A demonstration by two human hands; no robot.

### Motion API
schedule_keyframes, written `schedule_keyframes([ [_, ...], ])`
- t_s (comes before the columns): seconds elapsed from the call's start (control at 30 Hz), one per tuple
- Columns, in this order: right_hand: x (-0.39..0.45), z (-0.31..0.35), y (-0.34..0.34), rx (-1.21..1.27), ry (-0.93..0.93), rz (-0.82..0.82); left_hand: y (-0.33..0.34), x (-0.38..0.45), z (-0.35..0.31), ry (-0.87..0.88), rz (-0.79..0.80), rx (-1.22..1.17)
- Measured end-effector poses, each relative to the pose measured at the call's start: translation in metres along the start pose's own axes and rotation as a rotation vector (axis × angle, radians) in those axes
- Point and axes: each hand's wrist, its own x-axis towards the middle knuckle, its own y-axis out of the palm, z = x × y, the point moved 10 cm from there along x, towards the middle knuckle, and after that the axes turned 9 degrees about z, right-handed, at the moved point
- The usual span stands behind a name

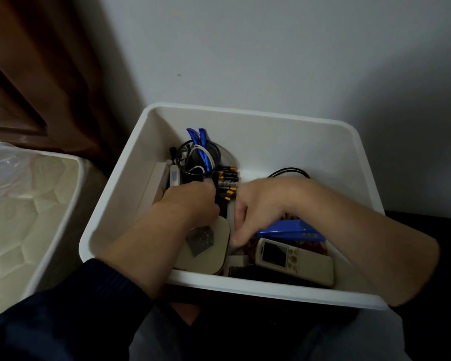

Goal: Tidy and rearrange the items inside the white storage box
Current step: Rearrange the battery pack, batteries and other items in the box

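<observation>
Your white storage box [284, 131] sits on your lap against the wall, a mattress [24, 209] to its left. Your left hand [190, 201] curls round something dark beside the batteries [228, 182]; what exactly, you cannot tell. Your right hand [261, 204] hangs loosely curled, holding nothing, over the blue case [292, 229], near the remote [294, 259].

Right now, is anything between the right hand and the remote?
Yes: the blue case lies under the right hand, just ahead of the remote, partly covering the path.
</observation>
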Motion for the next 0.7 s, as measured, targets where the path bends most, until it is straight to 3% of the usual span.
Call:
schedule_keyframes([
  [0.27, 0.005, 0.017, 0.036, -0.294, 0.045, 0.057, 0.003, -0.001, -0.002, 0.017, 0.043, -0.008],
  [0.4, 0.013, 0.006, 0.042, -0.259, 0.139, 0.051, 0.003, -0.001, -0.002, 0.014, 0.048, -0.032],
  [0.7, 0.013, 0.012, 0.039, -0.275, 0.161, -0.055, 0.004, -0.003, -0.003, 0.009, 0.065, -0.043],
])
